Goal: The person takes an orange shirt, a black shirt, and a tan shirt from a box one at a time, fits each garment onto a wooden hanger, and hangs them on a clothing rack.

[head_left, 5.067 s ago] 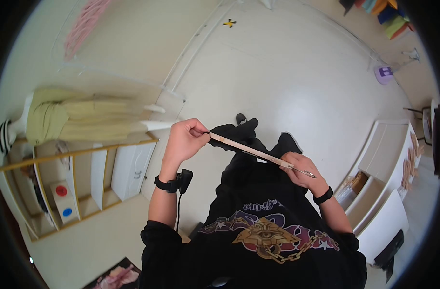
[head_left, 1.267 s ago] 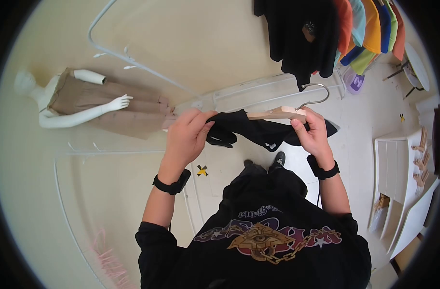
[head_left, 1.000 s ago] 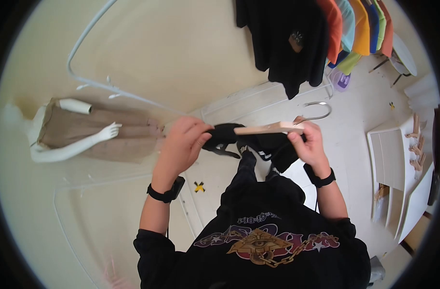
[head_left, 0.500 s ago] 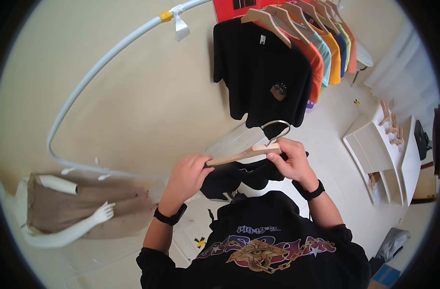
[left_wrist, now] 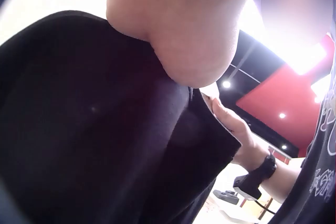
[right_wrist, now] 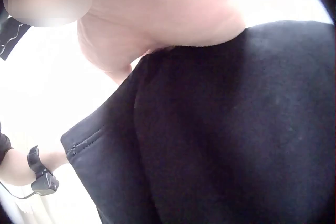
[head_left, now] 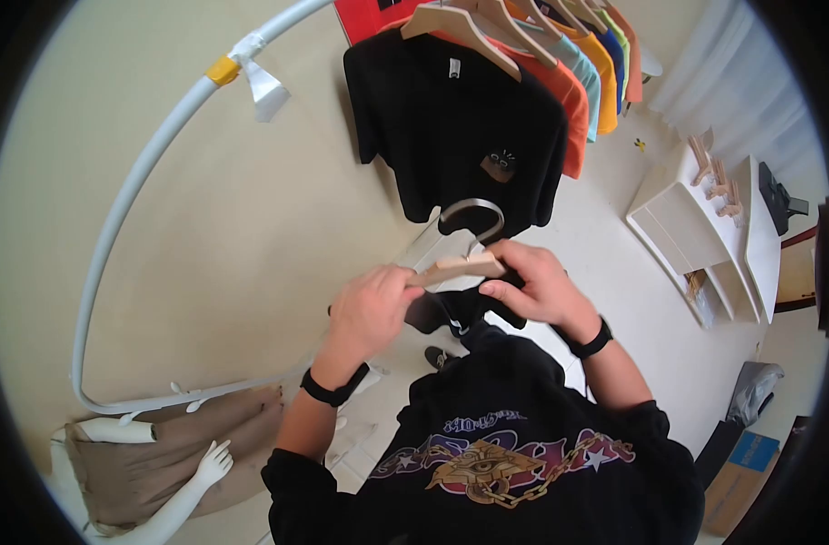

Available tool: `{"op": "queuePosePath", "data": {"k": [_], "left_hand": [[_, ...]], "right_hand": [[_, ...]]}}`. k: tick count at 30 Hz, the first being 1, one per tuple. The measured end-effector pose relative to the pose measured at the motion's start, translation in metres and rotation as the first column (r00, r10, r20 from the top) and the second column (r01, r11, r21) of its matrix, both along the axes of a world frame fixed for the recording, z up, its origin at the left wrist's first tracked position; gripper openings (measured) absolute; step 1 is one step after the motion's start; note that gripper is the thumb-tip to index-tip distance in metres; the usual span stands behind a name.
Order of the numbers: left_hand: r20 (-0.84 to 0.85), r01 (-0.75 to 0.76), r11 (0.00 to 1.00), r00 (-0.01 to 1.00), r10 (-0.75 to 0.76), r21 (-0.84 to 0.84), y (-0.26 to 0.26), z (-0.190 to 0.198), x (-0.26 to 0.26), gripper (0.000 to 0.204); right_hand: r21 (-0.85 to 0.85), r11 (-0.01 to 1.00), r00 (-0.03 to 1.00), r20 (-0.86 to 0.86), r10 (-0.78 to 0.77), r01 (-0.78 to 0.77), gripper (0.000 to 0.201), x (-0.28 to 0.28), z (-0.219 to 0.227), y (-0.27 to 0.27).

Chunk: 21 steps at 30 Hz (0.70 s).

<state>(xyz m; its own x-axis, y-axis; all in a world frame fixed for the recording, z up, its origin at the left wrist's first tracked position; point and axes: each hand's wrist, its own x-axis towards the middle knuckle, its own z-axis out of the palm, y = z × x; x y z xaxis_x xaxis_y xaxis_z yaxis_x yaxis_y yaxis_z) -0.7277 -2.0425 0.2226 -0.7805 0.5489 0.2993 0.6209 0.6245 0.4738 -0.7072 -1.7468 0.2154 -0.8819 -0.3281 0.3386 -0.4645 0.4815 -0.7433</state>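
Both hands hold a wooden clothes hanger [head_left: 464, 266] with a metal hook [head_left: 501, 218] that points up. My left hand [head_left: 371, 309] grips the hanger's left end, fingers over the top. My right hand [head_left: 543, 283] pinches the other side near the hook, thumb in front. A black garment [head_left: 432, 313] hangs from the hanger, mostly covered by my hands in the head view. In the left wrist view the black cloth [left_wrist: 89, 119] falls in a broad sheet below the hand. A stitched hem shows on the garment [right_wrist: 226, 129] in the right wrist view.
Ahead, a black T-shirt [head_left: 441, 118] and several coloured shirts hang on wooden hangers. A white curved rail [head_left: 128, 209] arcs along the left. A mannequin in a brown dress [head_left: 178, 454] is at lower left. A white cabinet [head_left: 682, 218] and cardboard box [head_left: 741, 486] stand right.
The head view has swung up from the floor to the hanging shirts, which are now closer. The hook, earlier pointing to the right, now points up. Both hands have come closer together on the hanger.
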Motion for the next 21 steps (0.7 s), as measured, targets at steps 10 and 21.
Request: {"op": "queuePosePath", "data": {"k": [10,21], "left_hand": [[0.109,-0.274,0.962,0.957,0.270,0.018,-0.031,0.036,-0.057,0.017],[-0.002,-0.210,0.977,0.978,0.211,-0.040,0.011,0.056,-0.119,0.015]], "right_hand": [[0.002,1.000,0.997,0.080,-0.019,0.019,0.047,-0.083,-0.010,0.070],[-0.140,0.990,0.998,-0.056,0.015,-0.022,0.017,-0.128,-0.005,0.066]]}}
